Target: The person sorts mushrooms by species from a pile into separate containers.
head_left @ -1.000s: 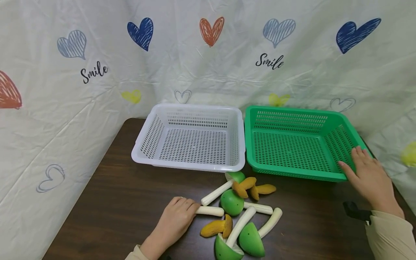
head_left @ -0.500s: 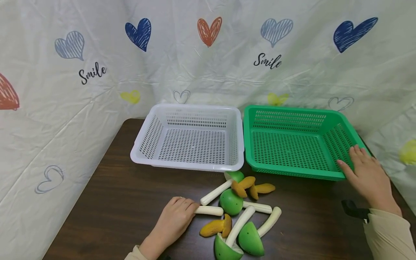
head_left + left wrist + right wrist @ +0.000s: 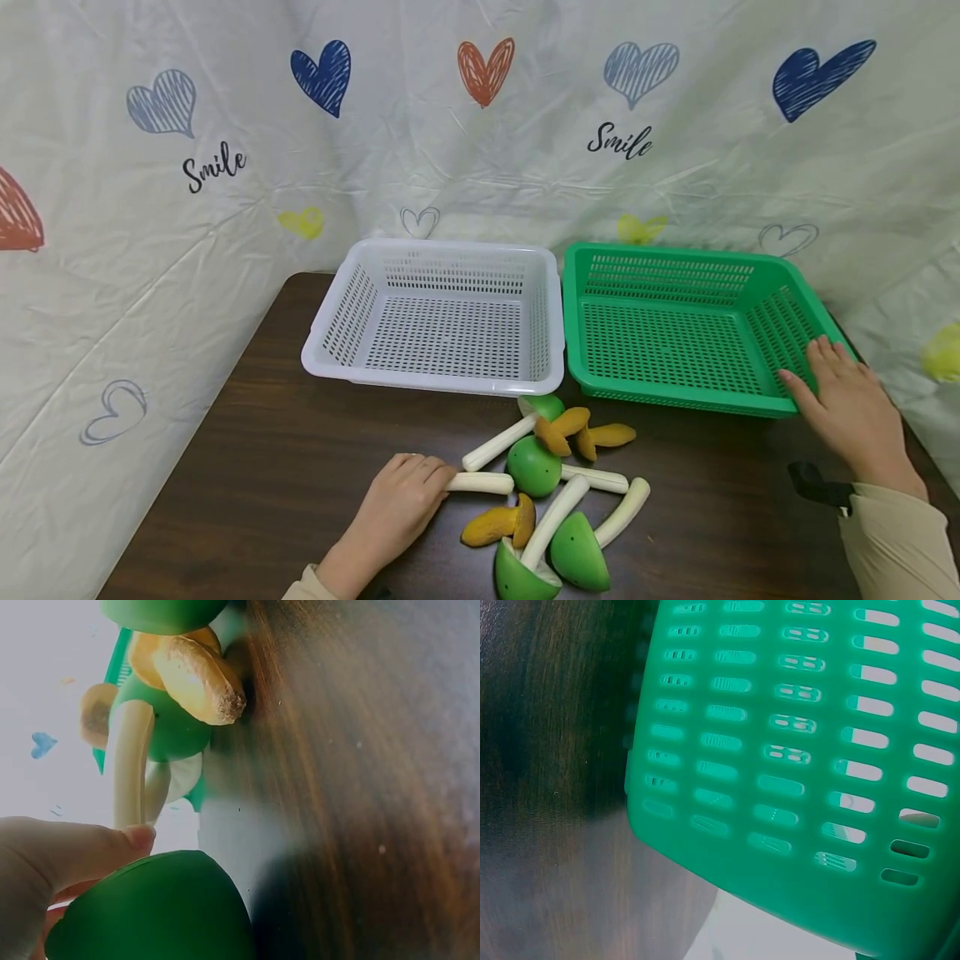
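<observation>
Low in the centre of the head view, my left hand [image 3: 397, 508] grips a toy mushroom, whose pale stem [image 3: 482, 482] points right toward the pile. The left wrist view shows its green cap [image 3: 161, 907] beside my thumb, which presses along the stem; the head view hides that cap behind the hand. My right hand [image 3: 855, 412] rests on the right rim of the green basket [image 3: 682, 400], fingers extended and thumb spread. Only the slotted basket wall [image 3: 765, 772] shows in the right wrist view. Beside my left hand lies a yellow-brown mushroom [image 3: 491, 527].
A white basket [image 3: 427, 381] stands left of the green one. Before them lie more green-capped mushrooms [image 3: 534, 467] and two other yellow-brown ones [image 3: 562, 429], some overlapping. Brown tabletop [image 3: 285, 458] extends to the left, and a patterned cloth [image 3: 465, 150] hangs behind.
My left hand has shifted very slightly left with the mushroom in its grip. My right hand stays on the green basket's rim, and the pile lies as before.
</observation>
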Demonstrator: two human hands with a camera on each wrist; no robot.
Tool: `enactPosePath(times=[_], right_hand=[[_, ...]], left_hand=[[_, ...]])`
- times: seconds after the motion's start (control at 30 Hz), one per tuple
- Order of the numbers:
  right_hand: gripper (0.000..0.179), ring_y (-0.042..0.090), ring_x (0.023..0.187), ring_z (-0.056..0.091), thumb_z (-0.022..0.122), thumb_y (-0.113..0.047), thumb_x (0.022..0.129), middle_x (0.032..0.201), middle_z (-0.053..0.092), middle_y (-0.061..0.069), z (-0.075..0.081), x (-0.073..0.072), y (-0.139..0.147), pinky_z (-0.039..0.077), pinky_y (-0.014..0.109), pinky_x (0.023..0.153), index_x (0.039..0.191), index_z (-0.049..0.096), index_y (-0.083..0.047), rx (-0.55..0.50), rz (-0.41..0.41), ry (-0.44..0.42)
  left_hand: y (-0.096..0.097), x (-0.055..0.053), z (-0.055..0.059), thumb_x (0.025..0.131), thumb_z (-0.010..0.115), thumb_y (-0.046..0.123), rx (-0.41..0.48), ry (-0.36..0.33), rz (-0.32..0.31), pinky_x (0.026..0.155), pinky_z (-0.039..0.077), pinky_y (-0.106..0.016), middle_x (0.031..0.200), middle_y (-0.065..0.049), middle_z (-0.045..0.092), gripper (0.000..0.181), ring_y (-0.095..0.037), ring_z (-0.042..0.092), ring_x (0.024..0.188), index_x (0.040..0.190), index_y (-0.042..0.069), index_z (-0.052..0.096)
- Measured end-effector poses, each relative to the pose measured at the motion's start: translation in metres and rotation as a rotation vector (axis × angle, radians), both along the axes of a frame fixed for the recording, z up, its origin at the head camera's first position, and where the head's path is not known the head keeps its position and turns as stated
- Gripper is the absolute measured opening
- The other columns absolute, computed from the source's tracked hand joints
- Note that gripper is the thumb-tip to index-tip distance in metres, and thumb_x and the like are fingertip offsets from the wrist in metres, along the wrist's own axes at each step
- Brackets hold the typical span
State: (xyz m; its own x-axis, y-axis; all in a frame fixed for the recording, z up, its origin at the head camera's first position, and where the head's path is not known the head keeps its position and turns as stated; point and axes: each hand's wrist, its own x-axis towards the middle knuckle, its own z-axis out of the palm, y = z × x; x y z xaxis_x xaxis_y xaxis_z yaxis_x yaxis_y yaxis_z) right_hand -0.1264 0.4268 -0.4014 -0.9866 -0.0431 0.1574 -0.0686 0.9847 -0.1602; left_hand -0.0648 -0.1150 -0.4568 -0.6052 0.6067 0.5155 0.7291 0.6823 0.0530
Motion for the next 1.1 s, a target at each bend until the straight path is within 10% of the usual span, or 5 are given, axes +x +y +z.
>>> enactPosePath(times=[0.63,0.97,1.1], right_hand=[[0.076,0.044,0.138,-0.003,0.030,-0.044,0.102,0.147,0.002,0.036,0.003,0.000,-0.001,-0.006,0.055,0.110,0.141,0.009,0.018,0.014,-0.010,-0.012],[0.076,0.043,0.138,-0.004,0.030,-0.043,0.102,0.147,0.002,0.035,0.002,0.000,0.000,-0.007,0.054,0.111,0.141,0.008,0.018,0.008,-0.007,-0.016],[0.075,0.043,0.138,-0.004,0.030,-0.042,0.102,0.147,0.002,0.036,0.002,0.000,-0.001,-0.007,0.054,0.111,0.141,0.009,0.018,0.008,-0.006,-0.017]], left_hand=[[-0.002,-0.008,0.017,0.071,0.081,0.011,0.118,-0.017,-0.061,0.065,0.048,-0.027,0.092,0.002,0.065,0.033,-0.013,0.061,0.077,0.099,0.008,0.066],[-0.008,-0.024,0.039,0.098,0.045,0.031,0.204,0.028,-0.078,0.065,0.050,-0.029,0.096,-0.002,0.067,0.034,-0.016,0.063,0.081,0.105,0.004,0.065],[-0.009,-0.032,0.050,0.096,0.055,0.026,0.211,0.031,-0.084,0.065,0.050,-0.029,0.096,-0.003,0.067,0.027,-0.016,0.063,0.082,0.107,0.004,0.065]])
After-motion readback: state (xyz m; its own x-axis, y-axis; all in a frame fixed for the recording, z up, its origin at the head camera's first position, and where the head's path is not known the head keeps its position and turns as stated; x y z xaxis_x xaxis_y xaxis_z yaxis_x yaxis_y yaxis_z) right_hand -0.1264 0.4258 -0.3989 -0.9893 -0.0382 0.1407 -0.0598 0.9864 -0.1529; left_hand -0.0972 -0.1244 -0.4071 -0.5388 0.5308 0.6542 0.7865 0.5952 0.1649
